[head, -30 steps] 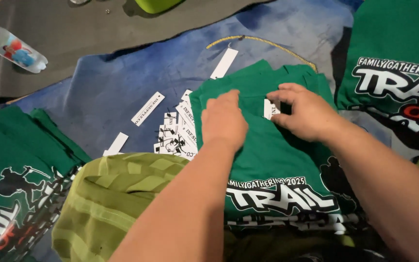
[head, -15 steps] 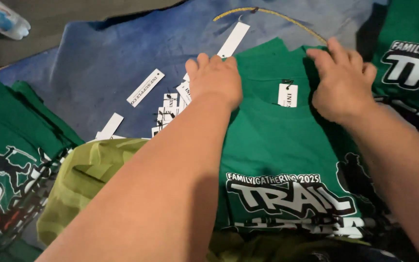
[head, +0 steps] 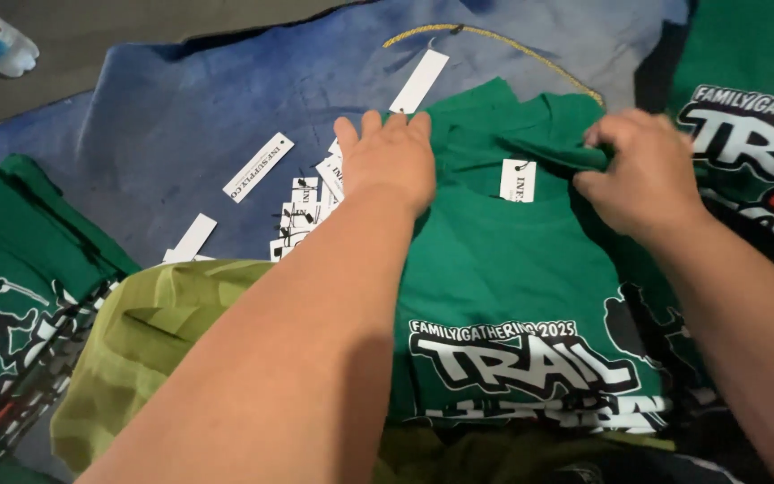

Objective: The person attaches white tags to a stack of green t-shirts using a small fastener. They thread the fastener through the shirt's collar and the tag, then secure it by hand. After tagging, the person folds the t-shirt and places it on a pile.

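Blue cloth (head: 181,125) covers most of the work surface; every place below is given relative to the green printed T-shirt (head: 512,269) lying flat on it.

Green printed T-shirt: centre of the view, on the blue cloth, collar end away from the person, white-and-black chest print at the near end.

Left of the shirt, partly under the person's left forearm: an olive-green folded garment (head: 145,332). Further left: a stack of green printed shirts (head: 11,305). Right of the shirt: another green printed shirt (head: 745,143), touching or overlapping its edge; cannot tell which.

Left hand (head: 391,157): palm down on the shirt's upper left corner, fingers straight and close together, pressing the fabric flat.

Right hand (head: 642,175): at the shirt's upper right, fingers curled, thumb and fingertips pinching a fold of the green fabric near the collar.

White hang tag (head: 518,180): on the shirt, between the two hands, just below the collar.

Pile of loose white tags (head: 302,211): on the blue cloth, just left of the shirt, beside the left hand. Single longer white tags lie further left (head: 258,167) and above the shirt's top edge (head: 419,81).

Thin yellow cord (head: 494,40): curves on the cloth beyond the collar.
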